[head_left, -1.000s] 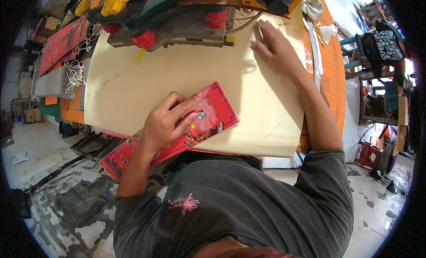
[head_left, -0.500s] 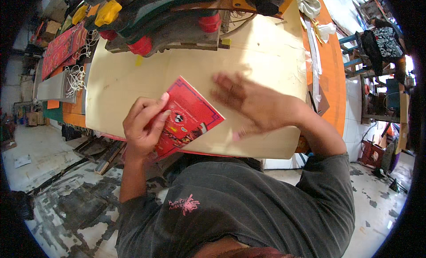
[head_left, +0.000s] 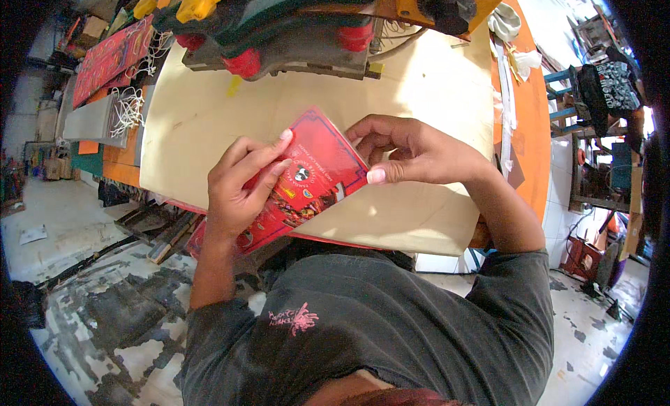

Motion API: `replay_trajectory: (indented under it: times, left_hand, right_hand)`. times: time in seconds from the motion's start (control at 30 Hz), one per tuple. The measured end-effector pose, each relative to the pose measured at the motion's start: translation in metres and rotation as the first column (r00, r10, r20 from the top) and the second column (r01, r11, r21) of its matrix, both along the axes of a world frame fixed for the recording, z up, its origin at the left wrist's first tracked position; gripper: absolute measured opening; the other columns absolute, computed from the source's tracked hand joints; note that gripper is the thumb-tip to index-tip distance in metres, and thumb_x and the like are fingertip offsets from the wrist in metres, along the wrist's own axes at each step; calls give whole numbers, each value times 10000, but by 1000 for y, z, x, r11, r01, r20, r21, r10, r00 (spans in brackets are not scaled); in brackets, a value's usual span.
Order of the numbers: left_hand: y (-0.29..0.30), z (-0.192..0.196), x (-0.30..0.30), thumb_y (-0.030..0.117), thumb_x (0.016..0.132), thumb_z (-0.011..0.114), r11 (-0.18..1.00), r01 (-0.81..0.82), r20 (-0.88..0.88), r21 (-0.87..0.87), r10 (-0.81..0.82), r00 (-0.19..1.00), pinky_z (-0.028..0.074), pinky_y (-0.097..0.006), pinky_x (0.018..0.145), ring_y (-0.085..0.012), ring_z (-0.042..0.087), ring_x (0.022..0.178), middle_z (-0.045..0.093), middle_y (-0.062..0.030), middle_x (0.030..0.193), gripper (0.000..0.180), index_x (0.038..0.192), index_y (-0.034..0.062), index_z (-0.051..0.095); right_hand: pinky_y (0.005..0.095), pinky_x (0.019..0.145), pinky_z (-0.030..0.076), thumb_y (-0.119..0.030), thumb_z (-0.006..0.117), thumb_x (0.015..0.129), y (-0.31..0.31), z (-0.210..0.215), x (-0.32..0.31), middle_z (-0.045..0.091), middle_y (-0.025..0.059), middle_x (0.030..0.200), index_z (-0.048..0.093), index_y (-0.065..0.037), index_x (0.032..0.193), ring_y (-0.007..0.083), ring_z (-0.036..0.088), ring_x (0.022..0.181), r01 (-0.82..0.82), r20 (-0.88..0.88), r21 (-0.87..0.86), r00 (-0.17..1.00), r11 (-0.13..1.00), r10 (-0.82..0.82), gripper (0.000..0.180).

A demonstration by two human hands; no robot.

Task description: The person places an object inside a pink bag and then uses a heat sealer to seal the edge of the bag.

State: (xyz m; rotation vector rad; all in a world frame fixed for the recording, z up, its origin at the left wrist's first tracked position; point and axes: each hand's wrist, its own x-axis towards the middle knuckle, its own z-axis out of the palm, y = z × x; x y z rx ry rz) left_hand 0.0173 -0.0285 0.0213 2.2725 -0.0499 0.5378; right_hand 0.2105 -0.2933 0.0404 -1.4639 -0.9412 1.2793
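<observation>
A flat, glossy red printed paper piece (head_left: 328,154) with a dark blue border lies tilted over the near edge of the table. Whether it is a booklet or a folded bag I cannot tell. My left hand (head_left: 241,186) is closed on its left side, thumb and forefinger on the printed face. At its right end, my right hand (head_left: 412,154) has curled fingers along the edge and the thumb at the corner. Part of the paper's lower end is hidden behind my left wrist.
A dark green machine (head_left: 279,29) with red feet stands at the far side, beside a yellow box with a black dial (head_left: 447,8). Cream sheeting (head_left: 209,113) covers the tabletop. Red printed sheets (head_left: 112,60) and white cords (head_left: 128,107) lie at far left.
My right hand has moved from above the sheeting, fingers spread, to the right edge of the red paper, its fingers now curled. The left hand keeps its grip.
</observation>
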Motion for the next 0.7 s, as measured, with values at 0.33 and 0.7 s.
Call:
replay_trajectory:
  times: [0.33,0.7]
  left_hand:
    - [-12,11,12,1,917,810,998,49,-67,39,-46,997,517,-322,686,-173,618,759,626,-68,878,472,1375,112,783]
    - [-10,22,19,7,911,818,996,20,11,-82,-20,1000,531,-280,761,-150,658,814,701,-71,911,448,1352,80,791]
  right_hand:
    - [352,1072,548,-218,873,954,3,-7,-3,740,163,1345,501,83,1546,192,711,1220,-6,-368,77,929,997,34,761]
    - [321,736,557,-656,444,1127,-5,-36,4,796,118,1044,711,32,1236,211,774,843,47,-361,240,932,970,44,746]
